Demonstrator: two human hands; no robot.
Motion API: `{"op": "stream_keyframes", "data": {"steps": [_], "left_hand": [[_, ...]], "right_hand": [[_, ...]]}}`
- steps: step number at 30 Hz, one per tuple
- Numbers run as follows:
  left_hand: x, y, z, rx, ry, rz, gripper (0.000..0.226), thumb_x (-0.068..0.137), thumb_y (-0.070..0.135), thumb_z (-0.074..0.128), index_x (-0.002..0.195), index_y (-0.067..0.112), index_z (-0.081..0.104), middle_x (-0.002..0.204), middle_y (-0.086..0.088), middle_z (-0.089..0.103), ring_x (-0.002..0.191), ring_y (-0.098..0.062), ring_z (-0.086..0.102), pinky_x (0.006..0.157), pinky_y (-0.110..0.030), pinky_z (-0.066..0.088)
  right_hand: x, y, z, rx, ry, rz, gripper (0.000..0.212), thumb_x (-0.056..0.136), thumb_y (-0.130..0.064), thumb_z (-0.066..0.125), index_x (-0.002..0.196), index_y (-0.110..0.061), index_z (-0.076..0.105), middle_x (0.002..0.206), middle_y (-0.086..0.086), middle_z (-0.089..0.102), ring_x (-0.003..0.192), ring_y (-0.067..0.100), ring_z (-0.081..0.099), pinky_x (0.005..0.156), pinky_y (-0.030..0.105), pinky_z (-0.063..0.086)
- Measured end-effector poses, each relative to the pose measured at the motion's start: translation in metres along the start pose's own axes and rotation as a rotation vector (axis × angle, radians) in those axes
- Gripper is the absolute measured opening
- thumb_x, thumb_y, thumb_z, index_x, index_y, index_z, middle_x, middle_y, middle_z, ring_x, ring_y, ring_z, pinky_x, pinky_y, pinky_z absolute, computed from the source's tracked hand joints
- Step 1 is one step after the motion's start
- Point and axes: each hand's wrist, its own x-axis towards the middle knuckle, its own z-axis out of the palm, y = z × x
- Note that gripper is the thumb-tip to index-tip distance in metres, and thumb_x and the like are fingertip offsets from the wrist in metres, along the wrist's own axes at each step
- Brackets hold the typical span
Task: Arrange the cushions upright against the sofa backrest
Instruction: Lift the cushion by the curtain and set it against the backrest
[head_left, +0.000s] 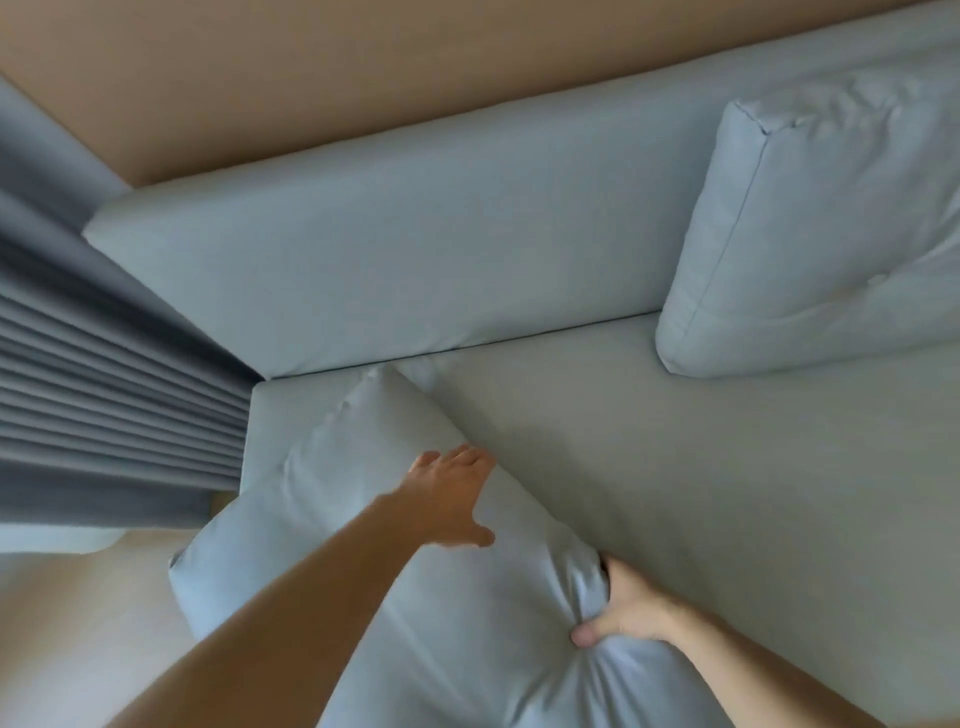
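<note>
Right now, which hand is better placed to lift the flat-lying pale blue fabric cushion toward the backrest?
Right hand: it already pinches the flat-lying pale blue fabric cushion at its edge, while the left hand lies open on top.

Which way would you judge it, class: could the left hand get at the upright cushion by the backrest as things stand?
Probably not without shifting: the left hand lies on the near cushion, and the upright cushion stands far right, though bare seat lies between.

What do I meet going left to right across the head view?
Curtain → near cushion → left hand flat on it → right hand gripping its edge → upright cushion against the backrest.
</note>
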Motion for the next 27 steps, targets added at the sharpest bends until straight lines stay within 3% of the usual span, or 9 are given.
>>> {"op": "stream_keyframes", "data": {"steps": [3,6,8,10,11,17,20,27], "left_hand": [[0.059,-0.023,-0.021,0.189,-0.205,0.127,0.138,0.067,0.068,0.083,0.165,0.018,0.001,0.173,-0.006,0.005,0.158,-0.024,0.005,0.126,-0.048,0.008],[0.11,-0.033,-0.04,0.256,-0.47,0.112,0.149,0.05,0.071,0.09,0.165,0.031,0.003,0.171,0.001,0.016,0.155,-0.027,0.023,0.122,-0.043,0.028],[0.123,-0.034,-0.041,0.289,-0.635,0.106,0.127,0.049,0.067,0.093,0.158,0.036,0.035,0.154,0.008,0.048,0.137,-0.025,0.052,0.11,-0.037,0.044],[0.124,-0.04,-0.03,0.222,-0.735,0.157,0.082,0.058,0.058,0.095,0.131,0.034,0.067,0.122,0.009,0.074,0.107,-0.018,0.071,0.101,-0.039,0.055],[0.119,-0.044,-0.023,0.199,-0.704,0.192,0.073,0.058,0.056,0.095,0.123,0.032,0.073,0.112,0.01,0.077,0.1,-0.016,0.072,0.098,-0.038,0.056],[0.031,-0.071,-0.043,0.069,-0.407,0.279,0.051,0.06,0.042,0.097,0.101,0.018,0.078,0.096,0.002,0.078,0.09,-0.021,0.073,0.086,-0.037,0.059],[-0.047,-0.102,-0.07,0.035,-0.241,0.222,0.045,0.067,0.038,0.093,0.1,0.016,0.072,0.092,0.002,0.075,0.088,-0.02,0.07,0.079,-0.034,0.056],[-0.203,-0.162,-0.142,-0.005,0.211,0.048,0.038,0.073,0.051,0.084,0.096,0.027,0.065,0.091,0.008,0.069,0.087,-0.016,0.063,0.08,-0.034,0.051]], "right_hand": [[-0.015,-0.013,0.008,-0.057,0.049,-0.023,0.122,0.038,-0.049,0.098,0.145,-0.033,0.043,0.14,-0.02,0.054,0.131,0.002,0.049,0.116,0.027,0.035],[-0.025,-0.014,0.017,-0.096,0.106,-0.003,0.116,0.038,-0.053,0.095,0.141,-0.04,0.045,0.135,-0.026,0.055,0.126,0.001,0.051,0.11,0.026,0.039],[-0.028,-0.01,0.023,-0.114,0.153,0.011,0.11,0.036,-0.055,0.094,0.135,-0.044,0.048,0.13,-0.029,0.058,0.122,0.0,0.054,0.107,0.027,0.043],[-0.034,-0.011,0.025,-0.136,0.18,0.02,0.102,0.037,-0.056,0.093,0.13,-0.045,0.052,0.124,-0.029,0.062,0.116,-0.002,0.058,0.103,0.027,0.047],[-0.037,-0.013,0.027,-0.14,0.194,0.02,0.099,0.037,-0.056,0.093,0.127,-0.045,0.053,0.121,-0.029,0.064,0.114,-0.003,0.06,0.101,0.027,0.049],[-0.086,-0.075,0.037,-0.257,0.276,0.012,0.086,0.038,-0.055,0.091,0.115,-0.037,0.056,0.109,-0.021,0.07,0.099,0.004,0.067,0.088,0.031,0.055],[-0.123,-0.143,0.038,-0.48,0.346,-0.013,0.08,0.045,-0.059,0.086,0.114,-0.033,0.055,0.106,-0.013,0.071,0.094,0.014,0.068,0.082,0.032,0.054],[-0.187,-0.315,-0.009,-0.966,0.614,-0.211,0.084,0.057,-0.061,0.083,0.128,-0.028,0.052,0.12,0.001,0.072,0.108,0.032,0.066,0.085,0.039,0.05]]}}
